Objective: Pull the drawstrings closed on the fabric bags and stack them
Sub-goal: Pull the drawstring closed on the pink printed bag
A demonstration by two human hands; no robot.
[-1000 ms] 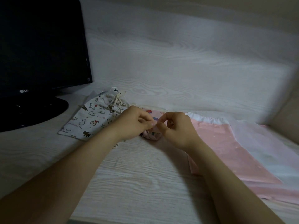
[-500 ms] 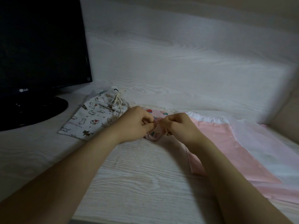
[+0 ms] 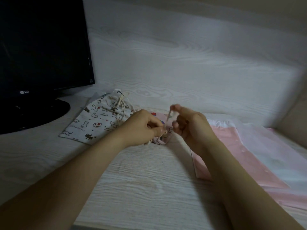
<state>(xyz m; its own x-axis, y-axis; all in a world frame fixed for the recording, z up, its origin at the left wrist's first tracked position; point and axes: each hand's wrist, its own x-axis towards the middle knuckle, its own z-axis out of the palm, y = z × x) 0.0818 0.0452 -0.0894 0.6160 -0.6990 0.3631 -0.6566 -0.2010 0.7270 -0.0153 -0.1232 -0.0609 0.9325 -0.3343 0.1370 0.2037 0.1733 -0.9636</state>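
head view: the left hand (image 3: pixel 142 128) pinches the gathered mouth of a small pink bag (image 3: pixel 162 140) lying on the desk (image 3: pixel 141 180). the right hand (image 3: pixel 191 128), blurred, pinches the bag's cord (image 3: pixel 168 117) between thumb and finger, the cord running up from the bag. a cat bag (image 3: pixel 98 120), cinched, lies just left, near the monitor (image 3: pixel 41 47). pink cloth (image 3: pixel 240 155) lies on the right.

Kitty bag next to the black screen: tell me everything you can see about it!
The kitty bag is cream cloth printed with little black, brown and white cats. Its cream drawstring is pulled tight, so the neck is bunched shut. It lies flat on the pale wooden desk, right of the monitor stand. The left hand hides its right corner; touching is unclear.
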